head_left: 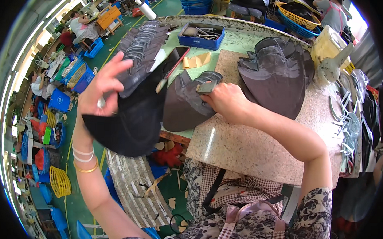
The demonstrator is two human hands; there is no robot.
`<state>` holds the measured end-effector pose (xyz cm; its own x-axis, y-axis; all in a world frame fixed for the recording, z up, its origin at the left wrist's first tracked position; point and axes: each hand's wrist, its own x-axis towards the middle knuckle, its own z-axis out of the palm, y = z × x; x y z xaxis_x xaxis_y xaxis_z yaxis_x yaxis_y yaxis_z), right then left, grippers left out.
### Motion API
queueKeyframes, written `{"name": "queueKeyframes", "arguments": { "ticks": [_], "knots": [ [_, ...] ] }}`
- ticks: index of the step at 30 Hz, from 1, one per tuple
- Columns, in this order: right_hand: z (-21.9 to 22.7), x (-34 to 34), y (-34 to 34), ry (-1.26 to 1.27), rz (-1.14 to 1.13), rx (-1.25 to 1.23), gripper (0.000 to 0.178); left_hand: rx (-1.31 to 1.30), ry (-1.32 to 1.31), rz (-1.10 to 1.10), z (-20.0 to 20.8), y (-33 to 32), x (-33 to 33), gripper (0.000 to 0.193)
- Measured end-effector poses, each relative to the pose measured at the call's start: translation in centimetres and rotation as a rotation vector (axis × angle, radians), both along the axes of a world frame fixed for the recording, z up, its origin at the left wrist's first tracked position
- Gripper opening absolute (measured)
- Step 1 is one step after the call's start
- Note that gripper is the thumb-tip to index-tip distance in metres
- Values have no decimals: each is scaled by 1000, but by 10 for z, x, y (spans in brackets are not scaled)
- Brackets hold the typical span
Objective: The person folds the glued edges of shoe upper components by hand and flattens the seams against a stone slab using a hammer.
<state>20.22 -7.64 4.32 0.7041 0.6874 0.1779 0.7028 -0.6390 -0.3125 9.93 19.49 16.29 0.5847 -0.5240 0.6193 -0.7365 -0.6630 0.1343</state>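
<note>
My left hand (pixel 101 85) is raised off the table's left edge and grips a big stack of dark leather pieces (pixel 134 109), with a small white object between its fingers. My right hand (pixel 226 100) rests on the speckled stone slab (pixel 251 147) and pinches a small dark piece (pixel 206 87) at the edge of another grey leather pile (pixel 184 105). A long fanned row of dark cut pieces (pixel 142 47) runs away from the held stack. A second fan of grey leather pieces (pixel 274 76) lies right of my right hand.
A blue tray of tools (pixel 201 35) sits at the back of the green table, with tan scraps (pixel 196 60) and a red-handled tool (pixel 173 69) near it. Yellow and blue baskets stand on the floor at left. Other people work at far benches. Straps hang at right.
</note>
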Motion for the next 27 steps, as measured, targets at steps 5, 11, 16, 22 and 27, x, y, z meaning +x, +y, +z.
{"name": "queueKeyframes", "arguments": {
  "ticks": [5, 11, 16, 22, 27],
  "knots": [
    [25, 8, -17, 77, -46, 271, 31, 99, 340, -107, 6, -69, -48, 24],
    [61, -45, -77, 715, 102, 533, 33, -63, 465, -308, -35, -139, -39, 38],
    [66, -95, -125, 1100, -9, 498, 38, 238, -13, -514, -56, -194, -54, 16],
    [55, -124, -153, 1514, -260, 494, 43, 284, -285, -630, -79, -229, -39, 16],
    [32, -131, -161, 1366, -191, 487, 36, 285, -348, -692, -83, -234, -44, 19]
  ]
}}
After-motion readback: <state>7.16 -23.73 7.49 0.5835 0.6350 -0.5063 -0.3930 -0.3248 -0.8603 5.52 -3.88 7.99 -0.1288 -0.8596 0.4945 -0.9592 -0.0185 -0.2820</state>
